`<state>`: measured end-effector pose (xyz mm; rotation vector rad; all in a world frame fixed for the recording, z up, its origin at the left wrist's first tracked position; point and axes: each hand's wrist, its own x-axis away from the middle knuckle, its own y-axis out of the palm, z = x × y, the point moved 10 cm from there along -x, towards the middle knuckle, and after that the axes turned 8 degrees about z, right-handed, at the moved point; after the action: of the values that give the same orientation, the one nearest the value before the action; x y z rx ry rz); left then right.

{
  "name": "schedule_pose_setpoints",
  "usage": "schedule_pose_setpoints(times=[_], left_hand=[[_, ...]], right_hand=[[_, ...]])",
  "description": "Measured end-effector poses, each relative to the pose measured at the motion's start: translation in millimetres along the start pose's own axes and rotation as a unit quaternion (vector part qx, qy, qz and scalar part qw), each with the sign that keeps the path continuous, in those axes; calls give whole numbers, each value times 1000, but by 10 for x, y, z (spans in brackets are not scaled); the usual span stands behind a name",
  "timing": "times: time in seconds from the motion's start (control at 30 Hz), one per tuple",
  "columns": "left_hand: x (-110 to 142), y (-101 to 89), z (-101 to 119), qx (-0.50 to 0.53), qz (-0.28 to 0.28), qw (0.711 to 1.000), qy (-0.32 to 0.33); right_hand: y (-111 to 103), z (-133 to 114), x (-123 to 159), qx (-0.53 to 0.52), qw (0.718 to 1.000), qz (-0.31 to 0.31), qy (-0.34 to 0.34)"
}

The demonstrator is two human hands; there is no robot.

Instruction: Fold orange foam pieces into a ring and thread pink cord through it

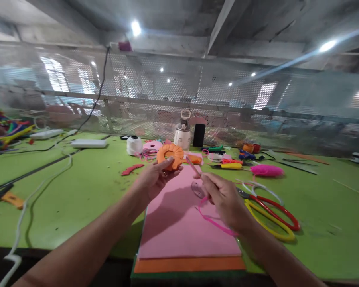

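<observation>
My left hand (160, 175) is closed on an orange segmented ring (177, 151), raised above the pink sheets, with thumb in front and fingers beneath. My right hand (223, 195) pinches a thin pinkish stick (193, 166) that points up toward the ring; a small gap lies between them. A bright pink strip (211, 221) hangs by the right hand and trails over the pink sheets (179, 235). Under the hands, a small clear disc (198, 189) lies on those sheets. Scissors with red and yellow handles (272, 215) rest beside my right wrist.
Across the green table (86, 199) lie a curved red piece (132, 169), a white thread spool (134, 146), a yellow-handled tool (231, 166) and pink yarn (267, 170). A white bottle (182, 135) and phone (199, 135) stand behind. Cables (32, 195) run along the left.
</observation>
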<state>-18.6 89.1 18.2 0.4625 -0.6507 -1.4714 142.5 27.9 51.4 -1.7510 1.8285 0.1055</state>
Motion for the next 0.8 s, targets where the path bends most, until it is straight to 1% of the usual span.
schedule_pose_setpoints(times=[0.1,0.2,0.3,0.4,0.57,0.67,0.8], left_hand=[[-1,4,122,35,-3,999,33],[9,19,172,51,-16,998,43],[26,28,147,48,-19,998,34],[45,34,100,37,-13,999,26],[57,67,67,28,-20,999,33],[50,55,68,29,-14,999,39],[56,62,49,26,-14,999,32]], right_hand=[[78,0,44,48,998,-28,-4],[119,5,48,71,996,-41,-20],[133,12,44,74,996,-39,-28],[142,58,42,88,995,-38,-16],[138,99,27,94,995,-42,-12],[136,102,19,93,995,-42,-14],[166,129,20,81,995,-51,-8]])
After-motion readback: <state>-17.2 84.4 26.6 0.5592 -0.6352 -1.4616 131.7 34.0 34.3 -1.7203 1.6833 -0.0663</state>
